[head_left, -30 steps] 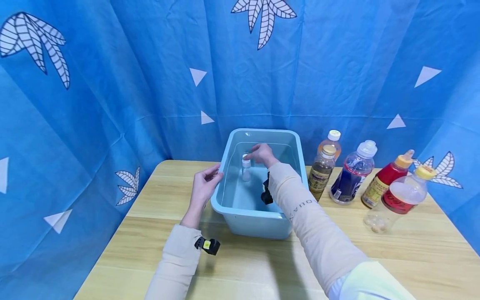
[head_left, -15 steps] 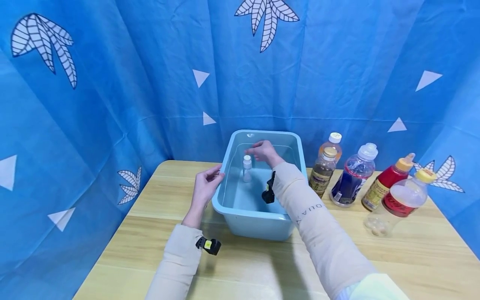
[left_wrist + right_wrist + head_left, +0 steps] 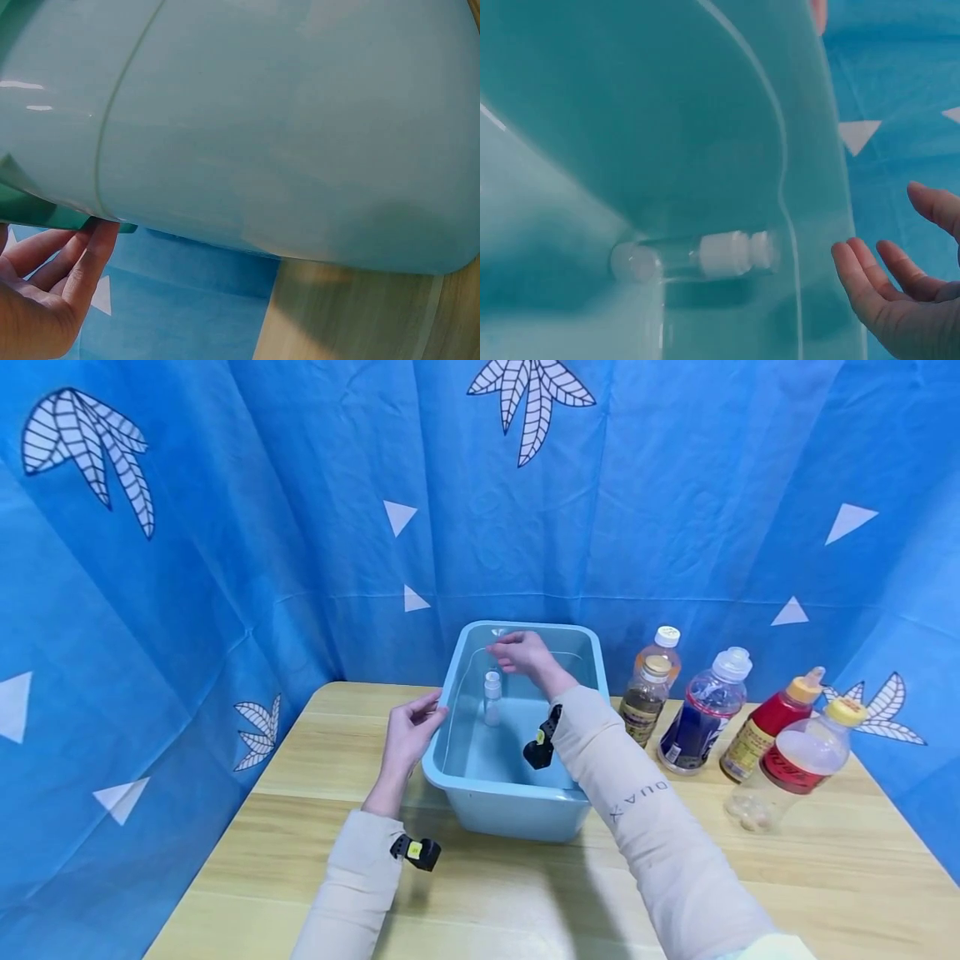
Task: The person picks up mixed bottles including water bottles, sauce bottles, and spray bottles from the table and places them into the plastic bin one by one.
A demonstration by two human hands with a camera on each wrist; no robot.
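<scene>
Head view: small white-capped bottle (image 3: 492, 702) upright inside blue bin (image 3: 517, 814), near bin's left side. Right hand (image 3: 525, 656) just beyond and above bottle, fingers loosely bent, holding nothing. Left hand (image 3: 408, 731) pinches bin's left edge, thumb and fingers. Farther right, five larger bottles (image 3: 697, 718) on wooden table (image 3: 292, 827); blue curtain (image 3: 510, 543) behind.

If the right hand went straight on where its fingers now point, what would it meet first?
Probably the left wall of the light-blue rectangular plastic tub; height is unclear, so the right hand might pass over it.
</scene>
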